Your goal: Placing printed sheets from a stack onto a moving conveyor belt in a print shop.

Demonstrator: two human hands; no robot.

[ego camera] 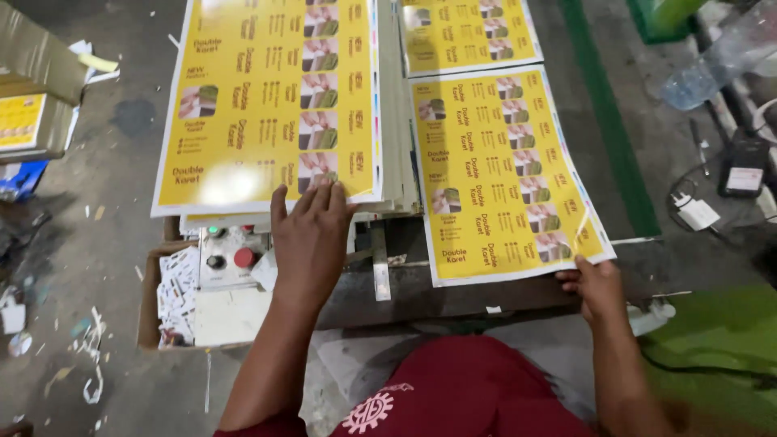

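Right now my left hand [312, 235] lies flat and open on the near edge of a big stack of yellow sheets [271, 101], fingers spread, pressing down and gripping nothing. My right hand [595, 285] pinches the near corner of a single yellow sheet [502, 174] that lies just to the right of the stack, thumb on top and fingers under the edge. Both the stack and the sheet rest on the grey desk [453, 291] in front of me.

Under my left hand, a little to the left, sits an open cardboard box [150, 303] on the floor. Inside it I can see lots of small white paper strips [176, 295] piled up on the left side. Next to that box, right below my left wrist, is a grey control panel [231, 255] with a red button and a dark one.

Far off to the left of my left hand there is a brown carton [36, 77]; I cannot tell what is in it. Past my right hand, up high, a clear plastic bottle [716, 61] lies tipped over.
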